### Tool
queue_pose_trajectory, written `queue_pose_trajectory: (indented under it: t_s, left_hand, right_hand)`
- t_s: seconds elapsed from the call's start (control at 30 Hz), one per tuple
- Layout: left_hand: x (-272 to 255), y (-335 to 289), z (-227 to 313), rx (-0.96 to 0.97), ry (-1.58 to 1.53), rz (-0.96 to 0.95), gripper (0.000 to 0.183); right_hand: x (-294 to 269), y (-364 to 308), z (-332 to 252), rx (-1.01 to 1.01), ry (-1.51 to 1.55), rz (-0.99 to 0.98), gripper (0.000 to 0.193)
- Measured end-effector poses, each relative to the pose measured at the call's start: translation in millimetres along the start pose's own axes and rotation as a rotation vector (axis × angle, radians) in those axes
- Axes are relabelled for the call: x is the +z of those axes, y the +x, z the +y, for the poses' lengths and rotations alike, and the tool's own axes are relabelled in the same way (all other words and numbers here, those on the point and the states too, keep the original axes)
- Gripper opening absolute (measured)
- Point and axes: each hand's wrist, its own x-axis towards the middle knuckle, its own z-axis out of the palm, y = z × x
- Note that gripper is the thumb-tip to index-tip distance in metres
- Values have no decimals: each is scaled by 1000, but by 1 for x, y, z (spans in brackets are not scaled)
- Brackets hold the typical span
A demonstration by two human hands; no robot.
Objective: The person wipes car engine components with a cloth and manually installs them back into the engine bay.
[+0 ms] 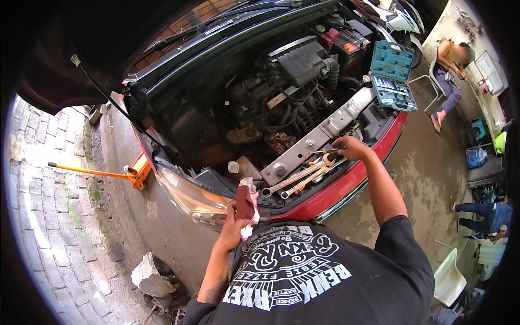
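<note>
My left hand [232, 230] is closed around a bunched rag [247, 203], reddish-brown with white and some red, held upright over the front edge of the car. My right hand [352, 148] reaches to the front panel, its fingers bent round a small tool whose kind is partly hidden by the hand. Below and left of those fingers, several wrenches [295, 177] lie side by side near the silver crossbar [325, 127]. One has a ring end pointing toward the rag. Behind them the open engine bay [254, 108] shows hoses and a black air filter box [303, 65].
An open teal socket case [392, 57] rests on the car's front right corner. An orange floor jack [140, 170] with a long handle stands at left. A prop rod [103, 89] reaches the raised hood. Two people [447, 76] are at right, near a white chair [450, 279].
</note>
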Motion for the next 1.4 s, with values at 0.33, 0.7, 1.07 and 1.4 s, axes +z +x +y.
queue_pose_trajectory:
  t_s: [0.33, 0.7, 1.07, 1.4]
  left_hand:
    - [2, 12, -4, 136, 81, -74, 35]
    - [15, 115, 53, 193, 662, -55, 49]
    - [60, 419, 153, 404, 754, 10, 40]
    - [66, 492, 176, 552, 772, 105, 38]
  right_hand:
    - [-21, -21, -7, 68, 203, 158, 34]
    - [8, -28, -46, 208, 904, 328, 36]
    - [10, 110, -94, 239, 603, 512, 27]
    - [9, 200, -123, 303, 524, 634, 35]
